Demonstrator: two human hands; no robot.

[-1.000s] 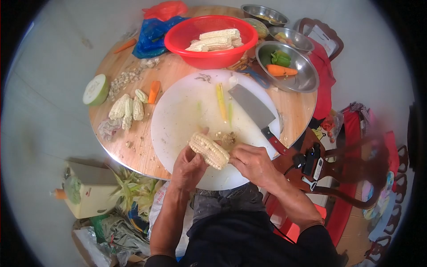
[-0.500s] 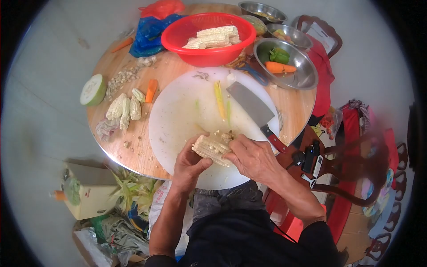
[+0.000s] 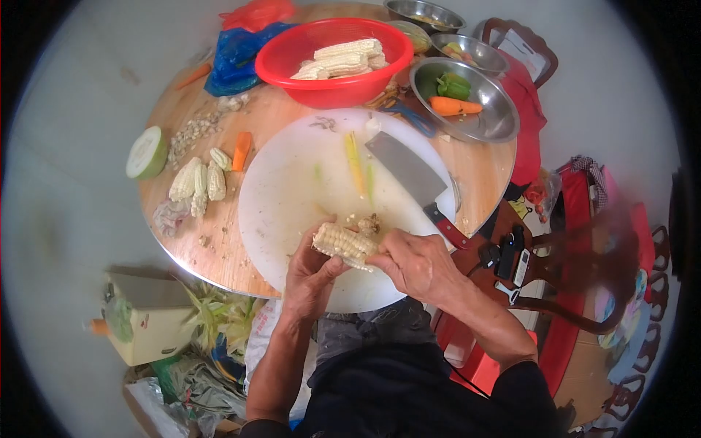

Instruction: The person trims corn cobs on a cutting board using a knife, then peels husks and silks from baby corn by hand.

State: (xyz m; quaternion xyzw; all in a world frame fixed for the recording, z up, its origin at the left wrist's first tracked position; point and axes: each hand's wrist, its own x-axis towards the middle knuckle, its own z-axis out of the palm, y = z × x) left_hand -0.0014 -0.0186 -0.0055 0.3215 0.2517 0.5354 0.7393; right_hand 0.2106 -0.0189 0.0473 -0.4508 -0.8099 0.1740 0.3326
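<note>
A pale ear of corn (image 3: 342, 244) is held between both hands above the near part of a round white cutting board (image 3: 281, 212). My left hand (image 3: 310, 277) is wrapped round its left end, thumb in front. At the other end, my right hand (image 3: 420, 266) is closed with thumb and fingertips pressed on the corn; part of its grip is hidden. Small loose bits lie just behind the ear. A cleaver (image 3: 409, 168) with a red-and-black handle lies on the board's right side, beside a thin yellow-green strip (image 3: 355, 164).
A red basin (image 3: 321, 91) of corn ears stands at the back. Right of it, a steel bowl (image 3: 496, 117) holds a carrot and green pepper. Corn pieces (image 3: 191, 182), an orange carrot piece (image 3: 242, 150) and a cut pale-green gourd (image 3: 148, 152) lie left. A wooden chair (image 3: 577, 285) stands right.
The ear has turned slightly in my hands, so its rows of kernels face up more plainly. My right hand has shifted a little along its end. The view has moved slightly.
</note>
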